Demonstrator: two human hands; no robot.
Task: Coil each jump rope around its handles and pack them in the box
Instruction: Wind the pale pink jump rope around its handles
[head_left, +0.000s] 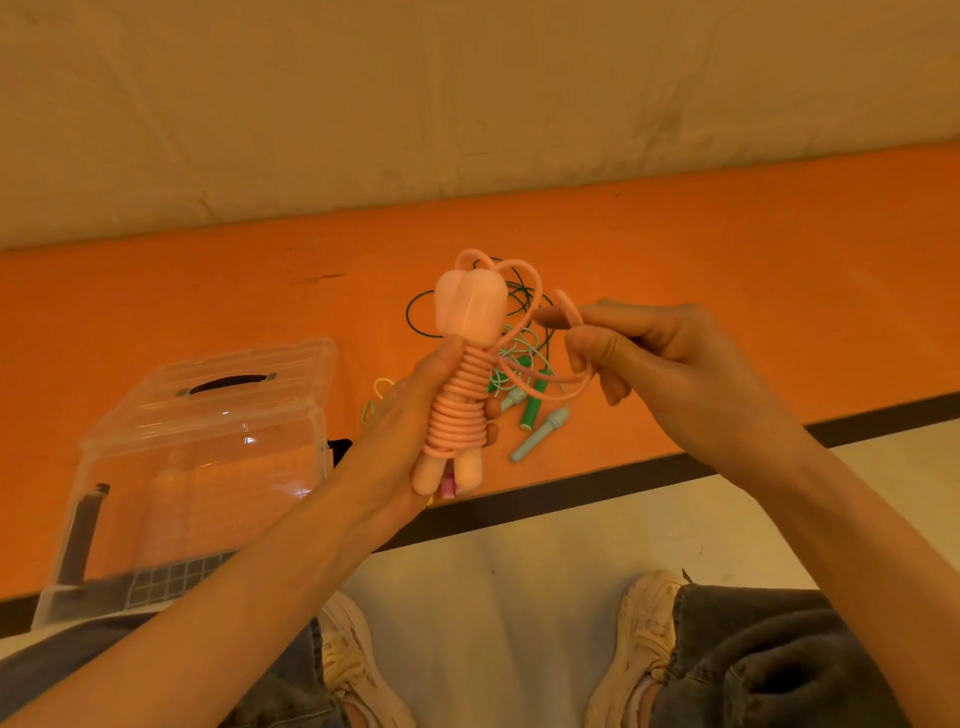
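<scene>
Left hand (410, 415) is clamped around both pink handles (457, 395) held side by side, so the coils already wound on can't slip loose. Right hand (639, 358) pinches the last loose bit of pink rope (524, 312), keeping it taut. The clear box (208, 415) sits on the orange mat (727, 260) to the left, lid apparently on, with the green ropes (524, 374) piled behind.

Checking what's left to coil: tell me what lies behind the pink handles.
Behind the pink handles, on the orange mat, lie tangled green ropes with green and pale blue handles. The bundle and left hand cover part.
</scene>
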